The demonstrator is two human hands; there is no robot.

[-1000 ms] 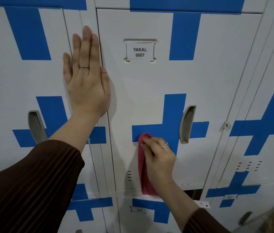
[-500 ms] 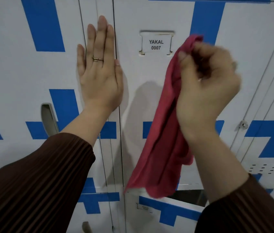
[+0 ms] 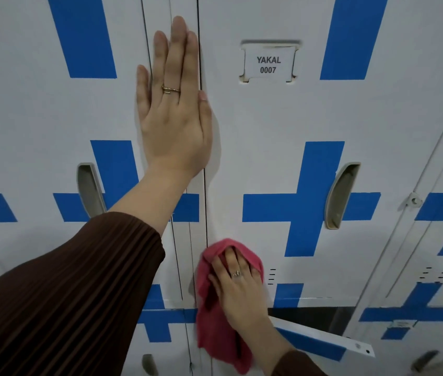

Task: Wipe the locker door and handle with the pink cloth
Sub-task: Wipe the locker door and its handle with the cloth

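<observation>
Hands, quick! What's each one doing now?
Left hand: open, flat on the white-and-blue metal lockers.
Right hand: open, pressing the pink fabric cloth on door 0007.

A locker room — a bank of white metal locker doors (image 3: 269,126) painted with blue crosses (image 3: 310,207); each has a recessed handle (image 3: 341,196); one carries a name tag (image 3: 268,65) reading YAKAL 0007; vent slots (image 3: 272,276) sit low down.

White metal locker door (image 3: 310,118) with blue cross markings is carrying a label reading YAKAL 0007 (image 3: 268,65) and a grey recessed handle (image 3: 341,196). The right hand (image 3: 238,291) is pressing a pink cloth (image 3: 215,329) flat against its lower left corner. The left hand (image 3: 174,118) is resting flat across the left seam.
</observation>
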